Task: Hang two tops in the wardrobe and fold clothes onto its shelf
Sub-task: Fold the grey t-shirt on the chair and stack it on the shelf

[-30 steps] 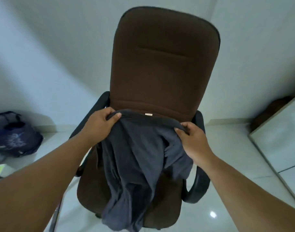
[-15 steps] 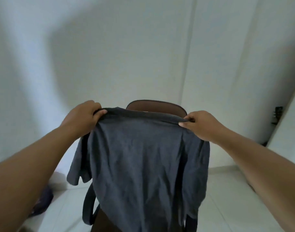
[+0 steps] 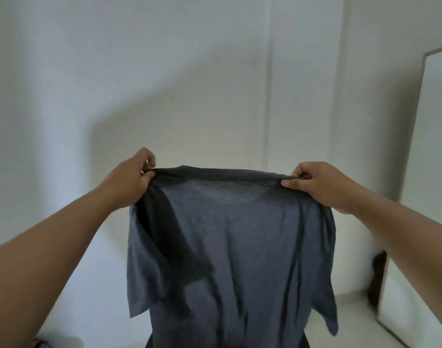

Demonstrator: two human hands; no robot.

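In front of a white wall (image 3: pixel 164 84), at about chest height: a dark grey-blue T-shirt (image 3: pixel 240 247) held up in the air by both hands, spread flat and facing the camera.

Left hand (image 3: pixel 129 177): fingers curled, thumb and fingertips pinching the top edge of the shirt at its left shoulder. Cloth bunches slightly under the grip.

Right hand (image 3: pixel 320 184): same hold on the right shoulder, thumb on the near side, fingers curled over the top edge. Both forearms reach forward and up, well apart, so the neckline runs taut and nearly level between the two hands.

Shirt hangs free below the hands. Short sleeves droop at either side. A darker diagonal band crosses the upper left part; long vertical creases run down the right half. The lower hem falls out of view at the bottom edge. Something dark shows just below the shirt at the bottom centre; too little of it in view to identify.

Surroundings: tall mirror (image 3: pixel 425 197) in a pale frame leaning against the wall at far right, standing on a light floor (image 3: pixel 350 320). A dark object (image 3: pixel 376 277) sits in the corner just beside the mirror's frame, unclear what. A vertical ridge in the wall runs right of centre.
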